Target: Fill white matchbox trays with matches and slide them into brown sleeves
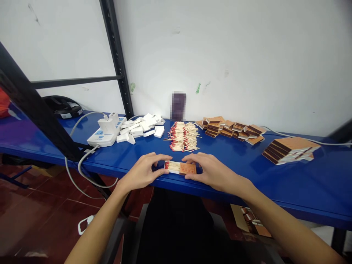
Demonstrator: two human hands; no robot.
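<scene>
A matchbox (180, 168) lies on the blue table (302, 179) near its front edge, half slid open: its white tray with matches sticks out to the left of the orange sleeve. My left hand (145, 170) pinches the tray end with thumb and fingers. My right hand (209, 169) grips the sleeve end the same way. Just behind the box lies a pile of loose red-tipped matches (183, 136).
White inner trays (140, 129) are heaped at the left beside a white power strip (106, 132) with a cable. Orange sleeves (233, 129) lie in a row at the back right, a stack of filled boxes (290, 150) further right. A black rack post (117, 58) stands behind.
</scene>
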